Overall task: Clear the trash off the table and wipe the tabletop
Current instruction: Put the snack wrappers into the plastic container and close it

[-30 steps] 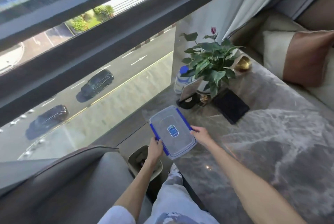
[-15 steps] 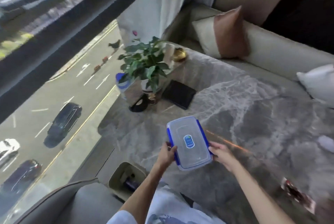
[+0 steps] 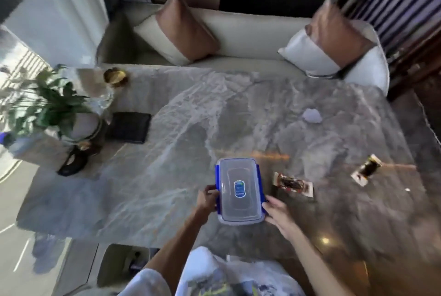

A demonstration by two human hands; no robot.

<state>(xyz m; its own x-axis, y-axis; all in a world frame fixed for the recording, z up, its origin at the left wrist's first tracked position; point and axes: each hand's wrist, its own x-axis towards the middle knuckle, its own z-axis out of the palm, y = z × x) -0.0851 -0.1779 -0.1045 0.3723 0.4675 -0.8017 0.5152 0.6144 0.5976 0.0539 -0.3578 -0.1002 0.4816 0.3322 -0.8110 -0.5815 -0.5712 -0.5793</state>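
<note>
A clear plastic container (image 3: 239, 191) with blue clips and a blue label is held over the near part of the grey marble table (image 3: 181, 133). My left hand (image 3: 208, 199) grips its left side and my right hand (image 3: 276, 209) grips its right side. A flat food wrapper (image 3: 293, 184) lies just right of the container. A dark wrapper (image 3: 366, 169) lies further right. A crumpled white tissue (image 3: 312, 116) lies toward the far right of the table.
A potted plant (image 3: 50, 107), a black coaster (image 3: 128, 127), a gold dish (image 3: 115, 76), a blue-capped bottle (image 3: 9, 141) and a black stand (image 3: 71, 164) sit at the table's left. A small bin (image 3: 126, 266) stands on the floor, near left. A sofa with cushions (image 3: 183, 30) lies beyond.
My view has swung right from the window to the whole table. Both hands have carried the container to the right, over the near middle of the table. Wrappers and tissue have come into view.
</note>
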